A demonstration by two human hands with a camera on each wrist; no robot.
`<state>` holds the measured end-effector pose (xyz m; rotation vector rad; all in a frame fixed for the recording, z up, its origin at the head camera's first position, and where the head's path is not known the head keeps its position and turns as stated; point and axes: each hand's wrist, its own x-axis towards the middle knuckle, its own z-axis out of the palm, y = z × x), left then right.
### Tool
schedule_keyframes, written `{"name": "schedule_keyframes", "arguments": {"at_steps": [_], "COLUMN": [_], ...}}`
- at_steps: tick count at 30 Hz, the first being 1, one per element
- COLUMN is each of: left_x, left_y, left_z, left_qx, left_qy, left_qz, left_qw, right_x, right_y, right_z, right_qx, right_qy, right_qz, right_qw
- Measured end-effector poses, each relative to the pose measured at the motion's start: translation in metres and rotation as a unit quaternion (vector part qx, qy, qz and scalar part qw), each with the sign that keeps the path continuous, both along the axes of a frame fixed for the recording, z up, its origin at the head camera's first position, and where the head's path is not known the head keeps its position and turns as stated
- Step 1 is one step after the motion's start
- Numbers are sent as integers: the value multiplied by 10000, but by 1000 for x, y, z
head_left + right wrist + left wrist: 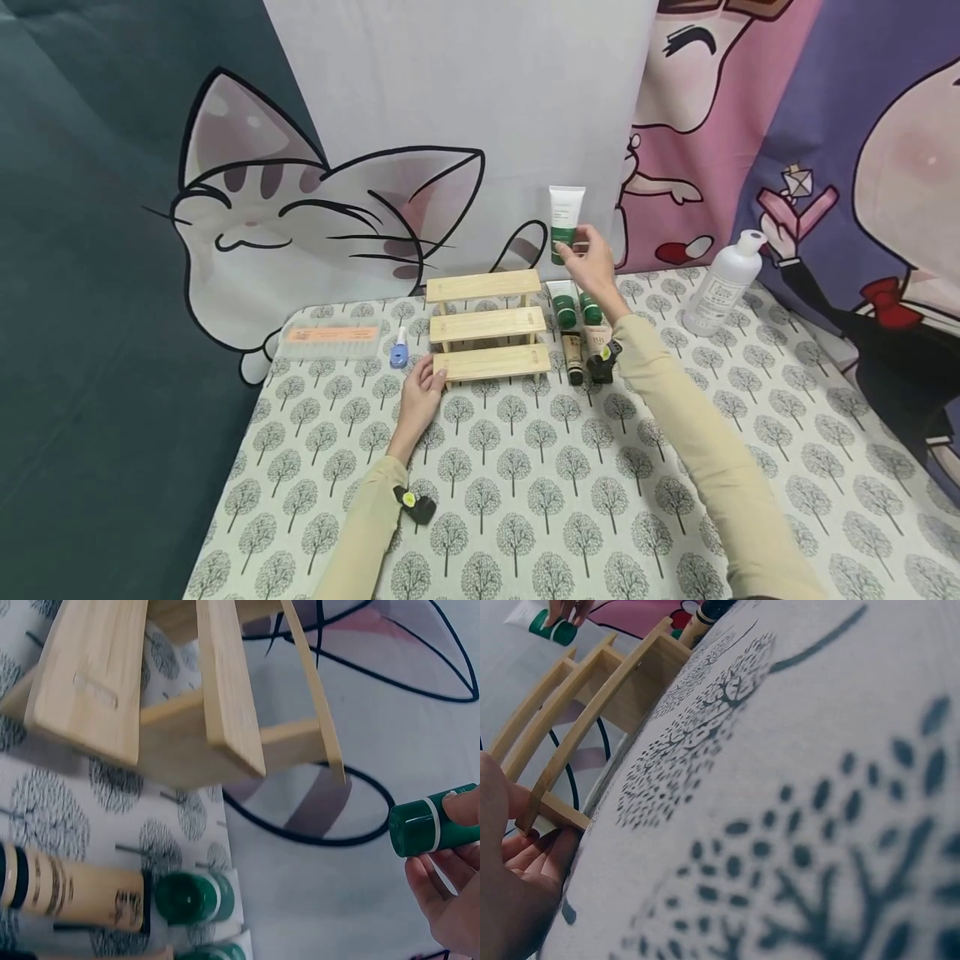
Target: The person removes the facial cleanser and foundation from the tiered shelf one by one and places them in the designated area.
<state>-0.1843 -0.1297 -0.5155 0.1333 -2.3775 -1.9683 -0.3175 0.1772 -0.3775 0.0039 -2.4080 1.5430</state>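
Note:
A three-step wooden rack [487,325] stands at the back of the table with bare steps. My left hand [422,396] grips the left end of its lowest step, thumb on top and fingers below, as the left wrist view shows. Raised above the table to the right of the rack, my right hand [592,265] pinches a white and green squeeze tube [566,221], its green cap [416,827] pointing down. Below that hand lie two more green-capped tubes [562,305], a beige tube with a black cap [573,357] and a pinkish tube [597,335], partly hidden by the right wrist camera.
To the left of the rack lie a small blue bottle [399,350] and a clear flat case [332,340] with an orange label. A white bottle [722,283] stands at the back right. Behind the table hangs a cartoon-printed cloth [465,100].

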Motion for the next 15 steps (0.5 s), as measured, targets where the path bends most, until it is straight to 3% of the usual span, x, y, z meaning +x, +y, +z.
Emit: {"name": "schedule_keyframes", "arguments": {"at_steps": [7, 15], "left_x": [0, 0], "left_y": [-1, -1], "left_z": [1, 2], "left_qx": [31, 75], "left_qy": [4, -95], "left_qz": [-14, -12], "left_qw": [10000, 9999], "right_x": [0, 4], "right_y": [26, 56], "right_z": [-9, -29], "right_qx": [309, 704], "right_qy": [-74, -200], "right_qz": [-353, -593], "right_qw": [9989, 9956]}}
